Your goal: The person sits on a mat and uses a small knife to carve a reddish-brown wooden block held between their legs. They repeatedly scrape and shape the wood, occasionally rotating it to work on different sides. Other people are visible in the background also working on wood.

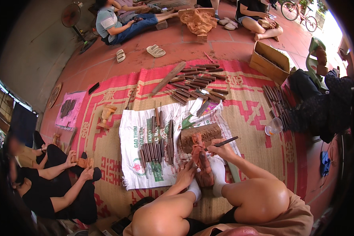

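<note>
One co-worker (pixel 37 188) holds a small wooden piece (pixel 83 162); right of it, on the patterned mat (pixel 111 146), a white sack (pixel 129 174) printed with green and red lettering lies under dark-handled tools (pixel 152 152). The person's left hand (pixel 186 173), fingers loosely open, rests beside the reddish carving (pixel 203 162) set between the feet (pixel 218 173); the right hand (pixel 222 150) is wrapped round a dark tool (pixel 231 140); farther right is a clear cup (pixel 273 126)

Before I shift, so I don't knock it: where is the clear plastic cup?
In the head view, the clear plastic cup sits toward the patterned mat's right side, beside the dark tools, right of your right hand.
</note>
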Demonstrator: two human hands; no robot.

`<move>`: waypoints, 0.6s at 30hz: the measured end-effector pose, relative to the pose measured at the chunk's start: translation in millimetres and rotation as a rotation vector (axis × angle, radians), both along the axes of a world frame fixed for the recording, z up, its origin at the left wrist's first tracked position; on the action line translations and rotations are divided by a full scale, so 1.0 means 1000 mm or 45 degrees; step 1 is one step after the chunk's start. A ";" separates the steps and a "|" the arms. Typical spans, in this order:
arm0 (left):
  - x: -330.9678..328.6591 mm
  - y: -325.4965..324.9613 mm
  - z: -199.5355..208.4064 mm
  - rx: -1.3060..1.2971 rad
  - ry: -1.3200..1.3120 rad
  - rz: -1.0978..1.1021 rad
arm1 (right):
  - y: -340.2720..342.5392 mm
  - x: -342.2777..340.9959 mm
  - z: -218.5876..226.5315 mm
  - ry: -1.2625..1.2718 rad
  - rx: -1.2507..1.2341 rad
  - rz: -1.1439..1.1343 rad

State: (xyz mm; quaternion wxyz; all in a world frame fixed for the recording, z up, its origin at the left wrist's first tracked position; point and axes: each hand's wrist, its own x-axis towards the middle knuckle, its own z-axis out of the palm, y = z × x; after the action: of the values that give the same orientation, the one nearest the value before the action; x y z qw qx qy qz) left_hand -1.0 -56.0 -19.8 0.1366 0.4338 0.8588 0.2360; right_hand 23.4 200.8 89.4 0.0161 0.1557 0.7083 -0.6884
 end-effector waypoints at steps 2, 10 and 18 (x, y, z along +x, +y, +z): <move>0.001 0.000 0.008 0.035 -0.047 0.047 | 0.001 0.002 0.000 0.027 0.011 -0.011; 0.002 0.001 0.008 0.156 0.041 0.108 | 0.007 0.004 0.004 0.023 0.036 -0.016; 0.000 -0.026 0.002 0.245 0.018 0.132 | -0.007 -0.003 -0.005 -0.018 -0.032 0.080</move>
State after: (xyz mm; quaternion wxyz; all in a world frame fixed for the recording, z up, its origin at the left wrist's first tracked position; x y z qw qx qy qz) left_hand -1.1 -82.2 -17.3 0.0759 0.4015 0.8543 0.3212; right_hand 20.3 194.2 83.9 0.0448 0.1383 0.7039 -0.6953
